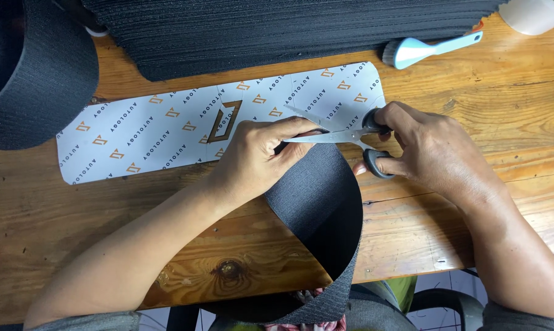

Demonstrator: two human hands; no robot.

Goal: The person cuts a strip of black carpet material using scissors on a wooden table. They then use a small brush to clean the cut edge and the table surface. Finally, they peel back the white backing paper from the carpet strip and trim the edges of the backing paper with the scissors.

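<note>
Snipping – R hand (436,150) grips open scissors (344,132); L hand (258,153) pinches black strip (317,190).

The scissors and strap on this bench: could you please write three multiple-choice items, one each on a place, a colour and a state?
1. Where is the brush?
A. top right of the bench
B. on the floor
C. under the strap

2. What colour is the strap?
A. white
B. black
C. orange

3. How are the scissors?
A. lying unused
B. blades open, held in the right hand
C. shut in the left hand

Answers: 1 A, it lies by the far edge; 2 B, dark weave throughout; 3 B, the blades are spread at the strap's end, which the left hand pinches.
</note>
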